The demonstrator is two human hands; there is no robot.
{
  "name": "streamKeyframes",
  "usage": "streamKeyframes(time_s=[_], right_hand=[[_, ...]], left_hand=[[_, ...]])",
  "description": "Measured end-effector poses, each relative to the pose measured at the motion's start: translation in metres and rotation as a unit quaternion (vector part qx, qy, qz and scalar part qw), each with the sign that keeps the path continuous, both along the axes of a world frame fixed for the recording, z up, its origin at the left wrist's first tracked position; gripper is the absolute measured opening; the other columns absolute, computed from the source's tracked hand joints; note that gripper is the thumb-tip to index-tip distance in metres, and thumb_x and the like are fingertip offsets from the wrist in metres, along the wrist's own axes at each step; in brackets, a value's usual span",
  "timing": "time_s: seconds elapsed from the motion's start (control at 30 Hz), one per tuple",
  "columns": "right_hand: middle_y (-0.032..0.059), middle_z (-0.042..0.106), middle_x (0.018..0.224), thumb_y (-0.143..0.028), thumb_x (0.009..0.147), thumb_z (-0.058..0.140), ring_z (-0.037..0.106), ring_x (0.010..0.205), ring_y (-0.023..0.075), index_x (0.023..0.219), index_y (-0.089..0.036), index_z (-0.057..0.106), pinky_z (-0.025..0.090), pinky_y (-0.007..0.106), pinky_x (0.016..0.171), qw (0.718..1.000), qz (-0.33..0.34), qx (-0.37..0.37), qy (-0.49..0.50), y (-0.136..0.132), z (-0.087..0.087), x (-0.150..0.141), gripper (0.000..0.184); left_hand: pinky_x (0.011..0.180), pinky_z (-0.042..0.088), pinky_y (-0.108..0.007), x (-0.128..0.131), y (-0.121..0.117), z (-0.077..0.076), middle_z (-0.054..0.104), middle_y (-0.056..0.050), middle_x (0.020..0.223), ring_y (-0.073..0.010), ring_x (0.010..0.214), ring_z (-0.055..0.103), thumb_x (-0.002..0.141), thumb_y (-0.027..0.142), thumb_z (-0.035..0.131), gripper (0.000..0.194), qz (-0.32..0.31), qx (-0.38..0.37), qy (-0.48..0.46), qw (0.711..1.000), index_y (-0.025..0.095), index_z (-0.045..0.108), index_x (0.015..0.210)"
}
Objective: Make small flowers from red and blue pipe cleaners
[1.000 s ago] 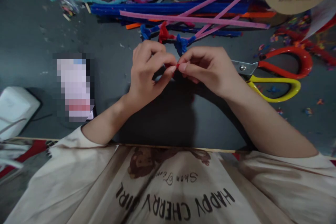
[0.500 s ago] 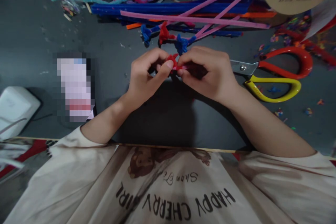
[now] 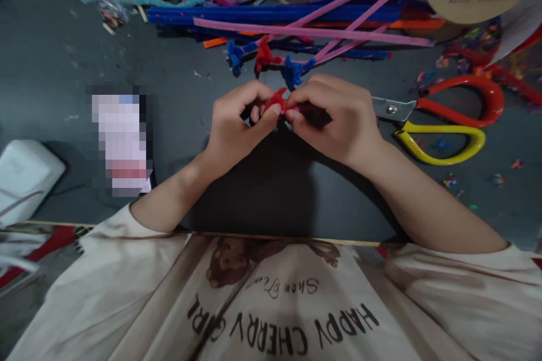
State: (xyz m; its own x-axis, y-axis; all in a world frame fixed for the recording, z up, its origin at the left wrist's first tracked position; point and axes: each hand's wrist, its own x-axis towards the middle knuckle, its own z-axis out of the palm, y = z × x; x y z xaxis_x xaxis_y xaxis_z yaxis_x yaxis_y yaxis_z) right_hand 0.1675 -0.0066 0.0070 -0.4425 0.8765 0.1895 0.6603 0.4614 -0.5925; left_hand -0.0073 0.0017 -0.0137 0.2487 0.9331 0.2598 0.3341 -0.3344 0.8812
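Red fuzzy piece [image 3: 278, 98]: in the grip, between the fingertips of both hands, one pointed tip standing out on the far side.
Left hand [image 3: 231, 125]: thumb and forefinger pinching the red fuzzy piece.
Right hand [image 3: 352, 118]: thumb and forefinger appear pressed together on a pink stem [image 3: 293, 108] at the piece's right edge; stem length behind the fingers cannot be told.
Step in hand: judged to be shaping or fastening the red fuzzy piece at its stem.
Next move: would call for a firm left pinch and a small, controlled twist from the right fingertips, petals uncrushed.
Nearer blue piece [image 3: 293, 70]: just beyond the grip; contact with the right hand not determinable.
Finished-looking red piece [image 3: 264, 55]: beyond the grip, slightly left.
Scissors [image 3: 403, 111]: right of the grip, blades partly hidden by the right hand.
Pink and blue strips [image 3: 271, 13]: farthest, lying crosswise beyond the grip.
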Motion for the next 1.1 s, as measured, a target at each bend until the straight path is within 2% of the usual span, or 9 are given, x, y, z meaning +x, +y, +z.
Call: streamKeyframes(time_s=[0.2, 0.33, 0.47, 0.63, 0.73, 0.87, 1.0, 1.1], right_hand=[[0.0027, 0.063, 0.078, -0.023, 0.086, 0.044, 0.055, 0.071, 0.0132, 0.084, -0.022, 0.06, 0.038, 0.029, 0.062, 0.999, 0.006, 0.042, -0.019, 0.0, -0.003, -0.001, 0.016], [0.0028, 0.064, 0.077, -0.024, 0.087, 0.041, 0.056, 0.072, 0.0134, 0.083, -0.023, 0.06, 0.038, 0.029, 0.063, 0.997, 0.011, 0.063, -0.046, -0.001, -0.004, -0.003, 0.019], [0.003, 0.062, 0.074, -0.025, 0.088, 0.039, 0.055, 0.071, 0.0137, 0.079, -0.023, 0.058, 0.039, 0.03, 0.064, 0.997, 0.019, 0.066, -0.043, -0.001, -0.005, -0.004, 0.021], [0.005, 0.061, 0.077, -0.027, 0.09, 0.036, 0.056, 0.075, 0.0164, 0.077, -0.023, 0.055, 0.039, 0.034, 0.068, 0.999, 0.007, 0.025, -0.02, -0.003, -0.006, -0.006, 0.023], [0.0055, 0.062, 0.078, -0.027, 0.091, 0.035, 0.056, 0.075, 0.0172, 0.078, -0.022, 0.054, 0.04, 0.035, 0.07, 1.0, -0.003, 0.022, -0.017, -0.005, -0.008, -0.008, 0.023], [0.006, 0.062, 0.073, -0.025, 0.091, 0.032, 0.056, 0.07, 0.0168, 0.075, -0.021, 0.054, 0.039, 0.034, 0.064, 0.994, -0.007, 0.1, -0.052, -0.007, -0.011, -0.012, 0.028], [0.0037, 0.061, 0.068, -0.023, 0.091, 0.032, 0.054, 0.065, 0.0143, 0.07, -0.021, 0.053, 0.037, 0.031, 0.059, 0.97, -0.03, 0.213, -0.114, -0.01, -0.015, -0.015, 0.031], [0.0029, 0.061, 0.066, -0.023, 0.092, 0.032, 0.053, 0.062, 0.0143, 0.068, -0.022, 0.054, 0.037, 0.031, 0.058, 0.963, -0.035, 0.236, -0.121, -0.011, -0.016, -0.016, 0.033]], left_hand=[[0.049, 0.037, -0.018, 0.002, -0.002, 0.001, 0.048, 0.006, 0.054, -0.0024, 0.048, 0.04, 0.078, 0.021, 0.059, 0.015, 0.006, -0.013, -0.025, 1.0, 0.017, 0.055, 0.064], [0.047, 0.036, -0.017, 0.003, -0.003, 0.002, 0.046, 0.006, 0.052, -0.0021, 0.048, 0.04, 0.073, 0.016, 0.059, 0.016, 0.019, -0.017, -0.028, 0.999, 0.017, 0.052, 0.059], [0.047, 0.036, -0.017, 0.003, -0.004, 0.001, 0.043, 0.006, 0.051, -0.002, 0.047, 0.04, 0.073, 0.019, 0.061, 0.02, 0.028, -0.021, -0.034, 0.999, 0.017, 0.048, 0.058], [0.048, 0.036, -0.02, 0.005, -0.007, -0.001, 0.044, 0.005, 0.052, -0.0033, 0.049, 0.041, 0.075, 0.029, 0.063, 0.027, 0.046, -0.022, -0.04, 0.998, 0.017, 0.047, 0.057], [0.048, 0.035, -0.02, 0.008, -0.009, 0.0, 0.044, 0.005, 0.051, -0.0039, 0.049, 0.04, 0.075, 0.029, 0.063, 0.027, 0.06, -0.007, -0.058, 0.996, 0.018, 0.047, 0.057], [0.048, 0.035, -0.022, 0.011, -0.012, 0.001, 0.043, 0.005, 0.051, -0.0043, 0.049, 0.04, 0.076, 0.031, 0.063, 0.029, 0.081, -0.012, -0.068, 0.994, 0.018, 0.047, 0.056], [0.048, 0.035, -0.022, 0.014, -0.014, -0.002, 0.045, 0.005, 0.052, -0.0037, 0.05, 0.04, 0.078, 0.036, 0.063, 0.03, 0.093, 0.002, -0.069, 0.993, 0.018, 0.048, 0.058], [0.049, 0.036, -0.022, 0.015, -0.015, -0.003, 0.045, 0.005, 0.053, -0.0032, 0.051, 0.041, 0.079, 0.035, 0.062, 0.029, 0.087, 0.004, -0.073, 0.993, 0.018, 0.048, 0.059]])
